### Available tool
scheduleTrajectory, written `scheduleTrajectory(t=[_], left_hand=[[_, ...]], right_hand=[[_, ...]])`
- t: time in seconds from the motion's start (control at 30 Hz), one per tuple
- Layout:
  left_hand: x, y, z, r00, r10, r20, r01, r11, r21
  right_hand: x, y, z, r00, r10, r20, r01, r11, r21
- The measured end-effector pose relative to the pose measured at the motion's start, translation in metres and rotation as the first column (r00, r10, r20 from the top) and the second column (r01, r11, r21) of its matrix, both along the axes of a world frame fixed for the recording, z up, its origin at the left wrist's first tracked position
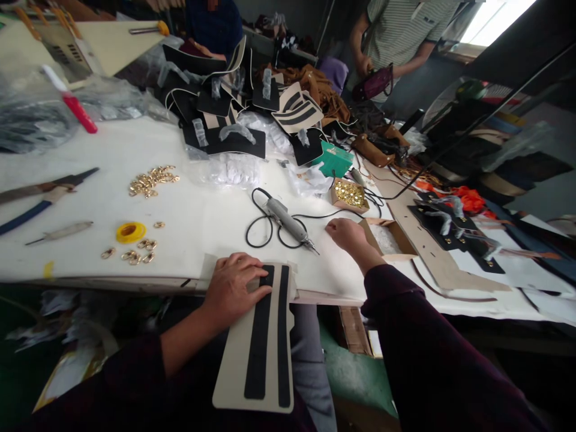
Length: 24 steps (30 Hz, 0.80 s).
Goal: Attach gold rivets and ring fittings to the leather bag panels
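A beige panel with two black stripes (270, 360) lies partly on the table's near edge, and its lower part hangs over my lap. My left hand (236, 288) grips its upper end, thumb and fingers pressed on the surface. Beyond it rests a grey electric screwdriver (288, 222), its tip toward me and its black cord looped around it. To the right, my right hand (348, 236) is closed low over the table, just left of an open cardboard box (407, 243). Whatever its fingers may hold is hidden.
Gold clasps (150, 181) and a yellow tape roll (131, 232) lie left, near pliers (36, 207). A small box of gold fittings (350, 195) stands behind the screwdriver. Black and striped panels (225, 141) pile up at the back. A person (405, 42) stands beyond, holding a purple pouch.
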<state>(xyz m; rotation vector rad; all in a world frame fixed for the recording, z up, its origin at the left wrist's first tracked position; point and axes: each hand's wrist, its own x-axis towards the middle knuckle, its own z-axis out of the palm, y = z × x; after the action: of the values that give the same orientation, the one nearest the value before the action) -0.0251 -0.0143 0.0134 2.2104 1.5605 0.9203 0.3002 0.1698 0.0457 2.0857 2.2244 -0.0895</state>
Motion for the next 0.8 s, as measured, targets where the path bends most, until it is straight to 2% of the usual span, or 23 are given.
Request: scheduleTrajectory(t=[0.2,0.5,0.67,0.73,0.8], left_hand=[[-0.001,-0.001,-0.002,1.000,0.000,0.003,0.000,1.000,0.000],[0.000,-0.001,-0.001,1.000,0.002,-0.004,-0.002,1.000,0.005],[-0.001,-0.002,-0.002,1.000,0.003,-0.004,-0.003,1.000,0.015],[-0.001,-0.002,-0.003,1.000,0.000,-0.005,0.000,1.000,0.017],[-0.001,-0.002,-0.003,1.000,-0.003,-0.006,0.003,1.000,0.017]], right_hand=[[-0.007,-0.014,-0.013,0.998,-0.004,0.056,-0.003,0.991,0.133],[-0.004,-0.019,-0.027,0.998,-0.063,-0.003,0.061,0.964,0.260],[0.000,-0.020,-0.023,0.964,-0.071,-0.258,0.146,0.947,0.287],[-0.001,-0.030,-0.015,0.937,-0.071,-0.341,0.174,0.944,0.279],[-0.008,-0.051,-0.004,0.858,-0.060,-0.510,0.203,0.952,0.230]])
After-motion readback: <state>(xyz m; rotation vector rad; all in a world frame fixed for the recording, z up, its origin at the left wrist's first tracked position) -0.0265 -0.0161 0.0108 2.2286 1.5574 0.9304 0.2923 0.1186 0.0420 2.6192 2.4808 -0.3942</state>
